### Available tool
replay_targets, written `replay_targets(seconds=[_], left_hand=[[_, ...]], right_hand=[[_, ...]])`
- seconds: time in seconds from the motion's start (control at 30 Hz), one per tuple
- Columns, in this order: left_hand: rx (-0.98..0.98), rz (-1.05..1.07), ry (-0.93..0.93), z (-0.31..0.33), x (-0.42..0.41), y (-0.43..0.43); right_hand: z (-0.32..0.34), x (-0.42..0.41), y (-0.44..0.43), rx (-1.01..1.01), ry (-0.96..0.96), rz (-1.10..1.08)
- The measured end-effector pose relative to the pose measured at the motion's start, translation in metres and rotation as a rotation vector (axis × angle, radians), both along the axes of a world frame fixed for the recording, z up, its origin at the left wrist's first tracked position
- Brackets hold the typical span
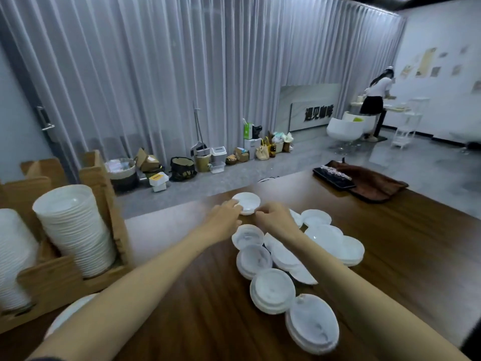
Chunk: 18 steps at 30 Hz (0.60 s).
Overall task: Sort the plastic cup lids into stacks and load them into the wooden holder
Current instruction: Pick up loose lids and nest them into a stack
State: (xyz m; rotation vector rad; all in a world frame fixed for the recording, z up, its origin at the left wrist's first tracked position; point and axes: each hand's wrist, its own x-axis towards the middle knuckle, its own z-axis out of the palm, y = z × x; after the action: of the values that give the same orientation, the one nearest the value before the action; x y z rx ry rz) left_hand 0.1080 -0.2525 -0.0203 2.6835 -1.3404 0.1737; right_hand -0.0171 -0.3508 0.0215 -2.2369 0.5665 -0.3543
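Observation:
A small stack of white plastic lids (247,201) sits on the dark wooden table near its far edge. My left hand (226,213) holds its left side and my right hand (273,216) pinches its near right rim. Several loose lids and short stacks (273,290) lie scattered on the table under and beside my right forearm. At the left stands the wooden holder (52,277), with a tall leaning lid stack (75,230) in one slot and another stack (13,259) at the left edge.
A single lid (70,312) lies by the holder's front, partly behind my left forearm. A black tray on a brown cloth (369,182) lies at the table's far right. Beyond the table are floor clutter, curtains and a person at a far counter.

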Motion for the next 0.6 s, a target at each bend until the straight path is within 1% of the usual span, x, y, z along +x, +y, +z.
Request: replay_targets(seconds=[0.17, 0.27, 0.33, 0.47, 0.6], left_hand=[[0.069, 0.053, -0.039, -0.024, 0.027, -0.046], [0.074, 0.066, -0.015, -0.030, 0.041, -0.060], [0.075, 0.063, 0.008, -0.035, 0.044, -0.063], [0.041, 0.055, -0.063, -0.042, 0.036, -0.057], [0.059, 0.004, -0.088, -0.044, 0.028, -0.030]], right_hand=[[-0.013, -0.014, -0.022, -0.024, 0.037, 0.053], [-0.020, -0.011, -0.030, -0.099, 0.014, 0.064], [-0.028, -0.011, -0.036, -0.189, -0.002, 0.048], [-0.037, -0.018, -0.048, -0.334, 0.093, -0.008], [-0.040, -0.007, -0.058, -0.433, 0.185, 0.035]])
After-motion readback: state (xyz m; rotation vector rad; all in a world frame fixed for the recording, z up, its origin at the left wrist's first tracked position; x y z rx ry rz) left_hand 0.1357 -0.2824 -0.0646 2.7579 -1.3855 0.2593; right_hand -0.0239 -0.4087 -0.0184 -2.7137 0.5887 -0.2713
